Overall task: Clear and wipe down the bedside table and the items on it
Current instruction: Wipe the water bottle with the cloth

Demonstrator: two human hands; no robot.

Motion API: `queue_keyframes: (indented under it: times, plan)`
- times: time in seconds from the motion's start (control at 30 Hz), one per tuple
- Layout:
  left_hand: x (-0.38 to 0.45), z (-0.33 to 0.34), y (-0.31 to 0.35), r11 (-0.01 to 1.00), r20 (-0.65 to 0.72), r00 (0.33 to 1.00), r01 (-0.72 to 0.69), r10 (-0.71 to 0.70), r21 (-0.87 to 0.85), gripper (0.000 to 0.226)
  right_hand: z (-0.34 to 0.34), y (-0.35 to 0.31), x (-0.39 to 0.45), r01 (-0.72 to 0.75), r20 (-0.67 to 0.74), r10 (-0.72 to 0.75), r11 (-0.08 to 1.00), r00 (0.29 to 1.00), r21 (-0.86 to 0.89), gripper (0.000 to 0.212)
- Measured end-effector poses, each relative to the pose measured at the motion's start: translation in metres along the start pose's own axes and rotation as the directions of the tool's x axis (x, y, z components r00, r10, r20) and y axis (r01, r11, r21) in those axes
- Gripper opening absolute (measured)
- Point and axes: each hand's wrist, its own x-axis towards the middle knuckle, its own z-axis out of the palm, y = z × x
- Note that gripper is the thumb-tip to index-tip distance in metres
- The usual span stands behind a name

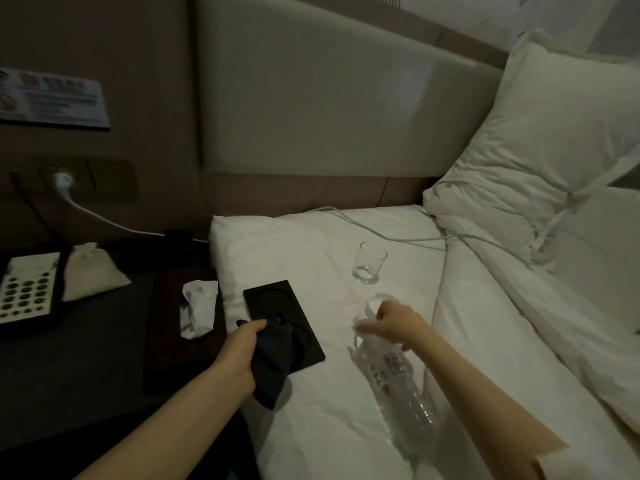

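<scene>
My left hand (239, 355) grips a dark blue cloth (273, 362) over the near end of a black cup tray (273, 303) that lies on the white bed sheet. My right hand (394, 322) holds a clear drinking glass (372, 306) tilted on its side just above the sheet. A second glass (369, 261) stands upright on the bed beyond it. A clear plastic water bottle (401, 393) lies on the sheet under my right forearm. The dark bedside table (86, 362) is at the left, with a crumpled white tissue (199, 308) on it.
A telephone (27, 289) and a small white pouch (91, 271) sit at the table's back left. A white cable (104, 216) runs from a wall socket (64, 178) across the bed to the pillows (519, 168). A padded headboard (311, 98) rises behind.
</scene>
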Motion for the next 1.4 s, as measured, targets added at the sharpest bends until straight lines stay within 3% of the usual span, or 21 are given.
queue_keyframes:
  times: [0.1,0.2,0.3,0.4,0.47,0.53,0.6,0.67,0.7,0.73,0.77,0.83,0.9,0.97,1.0,1.07,1.2,1.23,1.27,1.33,1.4]
  plan:
    - [-0.006,0.006,-0.006,1.000,-0.003,1.000,-0.010,0.010,0.027,0.040,0.007,-0.003,-0.017,-0.005,0.173,0.027,0.992,0.985,-0.125,0.076]
    - [-0.018,0.012,-0.011,1.000,0.038,0.999,-0.011,0.011,-0.002,0.038,0.012,-0.005,-0.028,-0.017,0.153,0.034,0.993,0.988,-0.116,0.067]
    - [-0.032,0.015,-0.007,0.995,0.084,0.994,-0.057,0.064,-0.083,0.032,0.003,-0.001,-0.035,-0.018,0.044,0.011,0.986,0.999,0.164,0.051]
    - [-0.053,0.022,0.008,0.967,0.147,0.969,-0.167,0.197,-0.192,0.028,-0.016,-0.007,-0.048,0.078,0.031,-0.120,0.805,0.992,0.587,0.034]
    - [-0.069,0.026,0.020,0.938,0.265,0.906,-0.287,0.331,-0.192,0.027,-0.024,-0.020,-0.063,0.097,0.045,-0.181,0.702,0.982,0.705,0.031]
    - [-0.085,0.025,0.034,0.869,0.427,0.768,-0.483,0.478,-0.106,0.026,-0.028,-0.035,-0.079,0.125,0.051,-0.261,0.614,0.964,0.779,0.035]
    - [-0.096,0.016,0.049,0.683,0.550,0.583,-0.729,0.598,0.030,0.028,-0.027,-0.049,-0.097,0.155,0.040,-0.340,0.526,0.940,0.836,0.038]
    - [-0.097,0.004,0.067,0.311,0.553,0.435,-0.899,0.710,0.308,0.029,-0.027,-0.061,-0.115,0.173,0.026,-0.387,0.471,0.922,0.865,0.044]
    - [-0.095,-0.003,0.076,0.088,0.521,0.413,-0.838,0.747,0.539,0.030,-0.026,-0.067,-0.122,0.180,0.020,-0.401,0.454,0.916,0.873,0.048]
    - [-0.095,-0.011,0.085,-0.071,0.481,0.435,-0.682,0.761,0.728,0.032,-0.024,-0.074,-0.128,0.187,0.012,-0.411,0.439,0.911,0.879,0.050]
    - [-0.094,-0.020,0.094,-0.115,0.429,0.489,-0.549,0.759,0.828,0.033,-0.023,-0.081,-0.134,0.192,0.004,-0.419,0.425,0.908,0.885,0.049]
    - [-0.092,-0.039,0.105,0.032,0.340,0.616,-0.511,0.711,0.859,0.034,-0.022,-0.092,-0.142,0.201,-0.015,-0.419,0.404,0.908,0.892,0.035]
    - [-0.094,-0.054,0.110,0.324,0.259,0.704,-0.579,0.661,0.748,0.034,-0.020,-0.101,-0.145,0.197,-0.027,-0.408,0.380,0.913,0.904,0.021]
    - [-0.103,-0.063,0.112,0.600,0.159,0.779,-0.580,0.607,0.551,0.033,-0.017,-0.108,-0.147,0.161,-0.008,-0.428,0.324,0.904,0.932,0.026]
    - [-0.109,-0.068,0.114,0.666,0.132,0.792,-0.580,0.597,0.469,0.034,-0.015,-0.113,-0.147,0.125,0.017,-0.450,0.285,0.893,0.950,0.034]
    - [-0.120,-0.075,0.118,0.651,0.110,0.747,-0.633,0.656,0.418,0.036,-0.009,-0.125,-0.149,0.034,0.065,-0.480,0.195,0.875,0.980,0.047]
    - [-0.142,-0.072,0.133,0.411,0.054,0.495,-0.772,0.867,0.485,0.038,0.005,-0.150,-0.153,-0.145,0.204,-0.501,0.154,0.841,0.977,0.072]
    - [-0.148,-0.066,0.134,0.443,0.050,0.508,-0.791,0.860,0.421,0.038,0.010,-0.154,-0.155,-0.187,0.233,-0.513,0.141,0.826,0.972,0.074]
    - [-0.156,-0.061,0.133,0.532,0.083,0.585,-0.780,0.807,0.331,0.039,0.015,-0.162,-0.157,-0.229,0.261,-0.520,0.126,0.813,0.965,0.076]
    - [-0.168,-0.052,0.121,0.730,0.307,0.774,-0.628,0.554,0.269,0.054,0.020,-0.178,-0.166,-0.286,0.276,-0.513,0.061,0.813,0.956,0.083]
    - [-0.169,-0.042,0.105,0.775,0.491,0.798,-0.541,0.350,0.327,0.068,0.025,-0.187,-0.170,-0.341,0.223,-0.498,-0.160,0.838,0.926,0.076]
